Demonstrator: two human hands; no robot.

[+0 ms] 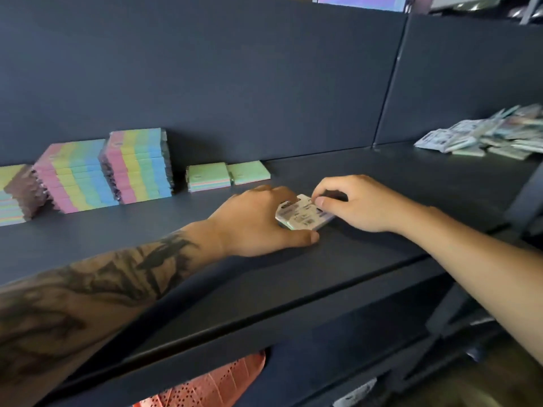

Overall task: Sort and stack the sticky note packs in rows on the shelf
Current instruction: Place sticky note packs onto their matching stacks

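Note:
Both hands meet on one sticky note pack [302,215] lying label side up on the dark shelf [382,177]. My left hand [258,221] curls round its left edge, thumb on the shelf in front. My right hand [352,204] pinches its far right corner. To the left stand tall stacks of rainbow-striped packs [138,165] [76,177], and a further stack [14,195] sits at the frame's left edge. Two low green packs [208,176] [249,171] lie side by side next to them. A loose heap of unsorted packs [487,136] lies at the far right.
The shelf's back panel [235,83] rises just behind the stacks, with a vertical seam [390,83] on the right. Below the shelf's front edge [264,324] a red perforated basket [211,386] shows. Bare shelf surface stretches between the green packs and the heap.

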